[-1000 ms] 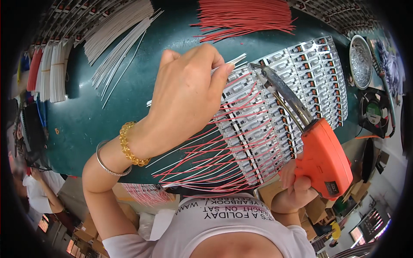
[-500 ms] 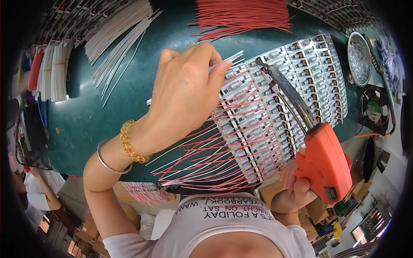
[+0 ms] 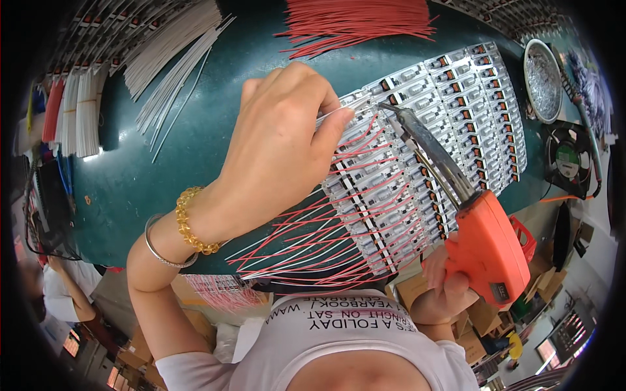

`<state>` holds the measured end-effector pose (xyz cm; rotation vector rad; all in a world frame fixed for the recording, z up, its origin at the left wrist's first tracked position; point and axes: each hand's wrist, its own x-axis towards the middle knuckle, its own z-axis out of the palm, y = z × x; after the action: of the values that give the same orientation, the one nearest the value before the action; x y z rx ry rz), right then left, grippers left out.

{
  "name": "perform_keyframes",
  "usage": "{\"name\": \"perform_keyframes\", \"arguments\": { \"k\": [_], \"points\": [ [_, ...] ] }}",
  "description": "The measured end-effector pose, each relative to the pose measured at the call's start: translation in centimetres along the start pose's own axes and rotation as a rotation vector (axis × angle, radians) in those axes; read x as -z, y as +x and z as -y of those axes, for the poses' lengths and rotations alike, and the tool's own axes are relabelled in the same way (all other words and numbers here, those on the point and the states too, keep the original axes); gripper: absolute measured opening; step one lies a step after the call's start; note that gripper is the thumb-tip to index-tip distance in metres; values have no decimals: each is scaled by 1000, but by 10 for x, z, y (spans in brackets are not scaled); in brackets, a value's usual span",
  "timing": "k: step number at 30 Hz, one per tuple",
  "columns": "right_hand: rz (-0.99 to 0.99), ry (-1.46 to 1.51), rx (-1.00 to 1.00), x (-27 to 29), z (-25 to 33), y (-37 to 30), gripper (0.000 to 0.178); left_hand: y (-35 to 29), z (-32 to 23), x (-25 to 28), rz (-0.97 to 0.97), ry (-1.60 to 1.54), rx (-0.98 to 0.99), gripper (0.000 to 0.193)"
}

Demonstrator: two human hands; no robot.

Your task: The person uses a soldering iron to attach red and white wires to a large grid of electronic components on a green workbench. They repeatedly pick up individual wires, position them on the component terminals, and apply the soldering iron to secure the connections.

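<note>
My left hand (image 3: 277, 146) pinches a thin white wire (image 3: 343, 107) between thumb and fingers, its end lying on a panel of small circuit boards (image 3: 443, 124). My right hand (image 3: 443, 287) grips an orange soldering gun (image 3: 486, 244) by its handle. The gun's long metal tip (image 3: 391, 112) reaches the board right next to the wire's end. Red and white wires (image 3: 313, 241) soldered to the near rows fan out toward me over the dark green table (image 3: 163, 189).
A bundle of loose red wires (image 3: 355, 23) lies at the far edge, white wires (image 3: 176, 49) at the far left. A round metal dish (image 3: 542, 78) and a small black fan (image 3: 568, 161) stand on the right. Cardboard boxes sit below the table.
The soldering gun's tip and my left hand with the wire have shifted slightly along the board; both hands keep their grip.
</note>
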<state>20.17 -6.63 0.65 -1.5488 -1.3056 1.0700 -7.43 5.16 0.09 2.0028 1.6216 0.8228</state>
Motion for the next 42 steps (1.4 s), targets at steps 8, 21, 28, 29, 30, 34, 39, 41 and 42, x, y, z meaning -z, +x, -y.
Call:
{"name": "perform_keyframes", "arguments": {
  "k": [8,21,28,29,30,34,39,41,42],
  "points": [
    [54,225,-19,-10,11,10,80,0,0,0,-5,2,-6,12],
    [61,10,130,-1,-5,4,81,0,-1,0,5,20,-16,12],
    [32,249,75,3,-3,2,83,1,-3,4,-204,59,-89,11],
    [17,238,62,2,-1,0,84,0,-5,5,-266,50,-115,13],
    [15,233,55,0,2,0,84,0,-8,6,-196,-6,-80,13],
    [46,244,37,-4,11,3,85,-3,-26,2,-4,-40,88,11],
    [41,215,18,0,-1,-3,81,-6,-23,-7,-60,86,-58,15],
    [46,111,25,7,-8,-6,80,-6,-21,-10,-75,97,-77,16],
    [46,98,15,7,-8,-6,79,-6,-21,-11,-83,102,-87,17]
  ]
}}
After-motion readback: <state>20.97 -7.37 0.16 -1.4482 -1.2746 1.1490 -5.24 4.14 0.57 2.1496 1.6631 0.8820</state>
